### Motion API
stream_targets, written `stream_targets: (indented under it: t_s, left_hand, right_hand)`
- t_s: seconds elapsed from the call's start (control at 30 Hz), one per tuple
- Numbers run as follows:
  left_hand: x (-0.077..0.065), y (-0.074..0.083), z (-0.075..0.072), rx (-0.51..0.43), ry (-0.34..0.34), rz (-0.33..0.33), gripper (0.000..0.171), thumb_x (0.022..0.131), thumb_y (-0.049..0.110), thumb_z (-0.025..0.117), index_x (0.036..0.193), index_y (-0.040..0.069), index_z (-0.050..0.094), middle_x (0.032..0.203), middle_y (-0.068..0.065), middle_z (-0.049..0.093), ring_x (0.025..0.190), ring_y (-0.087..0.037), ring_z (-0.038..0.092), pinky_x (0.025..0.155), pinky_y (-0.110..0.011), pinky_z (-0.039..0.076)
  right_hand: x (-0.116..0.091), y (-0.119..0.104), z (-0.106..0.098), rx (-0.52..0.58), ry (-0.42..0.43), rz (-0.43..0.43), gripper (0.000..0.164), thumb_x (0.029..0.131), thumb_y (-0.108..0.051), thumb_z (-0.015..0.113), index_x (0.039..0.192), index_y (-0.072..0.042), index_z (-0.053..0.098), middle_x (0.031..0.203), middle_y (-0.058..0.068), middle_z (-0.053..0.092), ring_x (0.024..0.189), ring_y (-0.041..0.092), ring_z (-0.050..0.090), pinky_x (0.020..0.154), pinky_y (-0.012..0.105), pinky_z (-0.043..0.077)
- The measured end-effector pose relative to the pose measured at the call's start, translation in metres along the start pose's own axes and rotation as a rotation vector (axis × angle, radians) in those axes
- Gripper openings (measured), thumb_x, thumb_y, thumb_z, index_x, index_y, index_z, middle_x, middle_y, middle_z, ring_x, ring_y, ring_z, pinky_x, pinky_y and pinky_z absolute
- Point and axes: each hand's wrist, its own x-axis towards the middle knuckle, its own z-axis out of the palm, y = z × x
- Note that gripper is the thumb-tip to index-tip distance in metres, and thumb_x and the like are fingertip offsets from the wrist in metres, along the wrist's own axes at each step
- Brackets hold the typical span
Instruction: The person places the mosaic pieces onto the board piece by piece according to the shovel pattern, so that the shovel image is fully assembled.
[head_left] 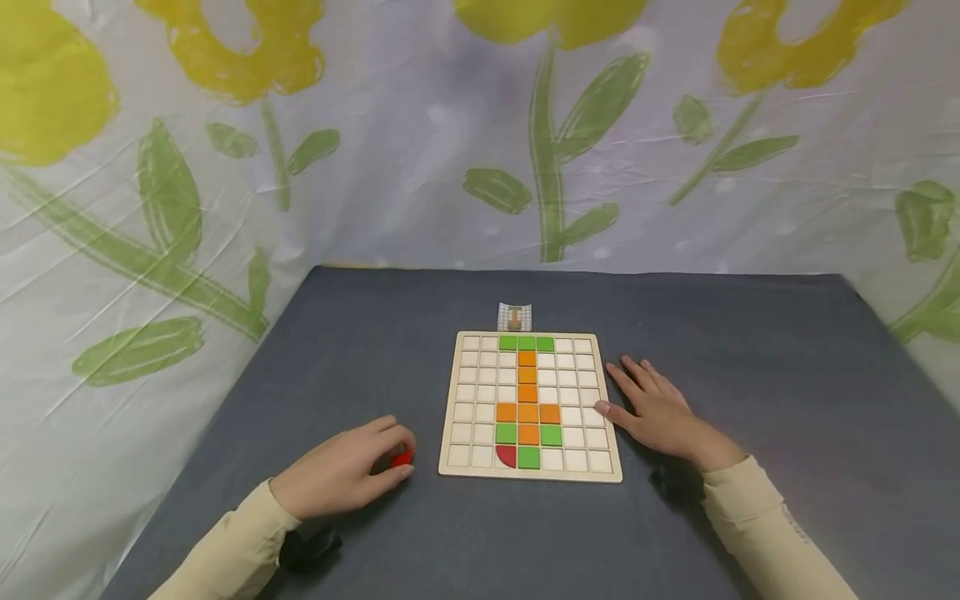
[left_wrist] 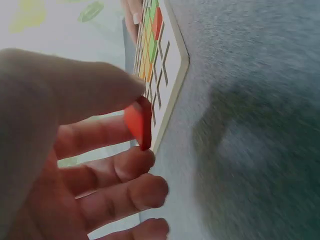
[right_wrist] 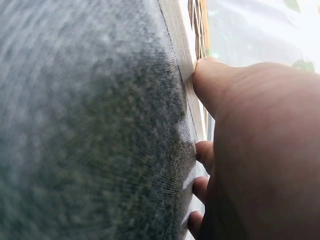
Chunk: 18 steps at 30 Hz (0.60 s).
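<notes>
A light wooden grid board (head_left: 615, 468) lies on the dark cloth. Orange square tiles (head_left: 527, 375) form a column and crossbar in its cells. Green square tiles (head_left: 551, 435) fill several cells at the top and lower down. A red quarter-round tile (head_left: 507, 456) occupies a bottom-row cell. To the left of the board, my left hand (head_left: 348, 471) pinches another red tile (left_wrist: 140, 122) between thumb and forefinger, its outline partly covered. My right hand (head_left: 660, 417) has its fingers spread beside the board's right edge, thumb tip on the rim.
Just behind the board lies a small card (head_left: 514, 317) with a printed grid picture. Dark grey cloth (head_left: 375, 333) covers the table. A white curtain (head_left: 420, 167) with painted flowers hangs beyond its far edge. Dark wrist devices (head_left: 309, 550) sit under both wrists.
</notes>
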Motion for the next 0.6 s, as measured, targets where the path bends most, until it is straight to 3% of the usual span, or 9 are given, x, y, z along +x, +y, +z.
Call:
stream_targets:
  t_s: [0.2,0.37,0.6]
  left_hand:
    - [0.029,0.01,0.005,-0.001,0.01,0.005,0.019,0.091,0.031,0.066,0.105,0.019,0.06,0.084,0.012,0.05,0.067,-0.003,0.048,0.061,-0.018,0.043]
    - [0.057,0.025,0.012,0.043,-0.027,0.062,0.026,0.09,0.035,0.066,0.107,0.017,0.06,0.082,0.009,0.052,0.063,-0.002,0.045,0.059,-0.017,0.042]
    - [0.091,0.045,0.022,0.026,-0.076,0.158,0.03,0.09,0.038,0.066,0.109,0.015,0.062,0.09,0.007,0.06,0.07,-0.007,0.052,0.062,-0.018,0.045]
  right_hand:
    - [-0.001,0.0,0.002,0.025,-0.004,0.007,0.074,0.097,-0.055,0.045,0.152,-0.01,0.024,0.158,0.02,0.013,0.144,0.045,0.006,0.111,0.063,0.008]
    - [0.0,0.0,0.002,0.024,-0.004,0.016,0.077,0.095,-0.058,0.044,0.152,-0.01,0.024,0.158,0.02,0.013,0.144,0.044,0.006,0.111,0.063,0.009]
    - [0.0,0.002,0.002,0.018,0.0,0.022,0.076,0.095,-0.057,0.045,0.152,-0.011,0.025,0.158,0.019,0.013,0.144,0.044,0.006,0.112,0.062,0.009]
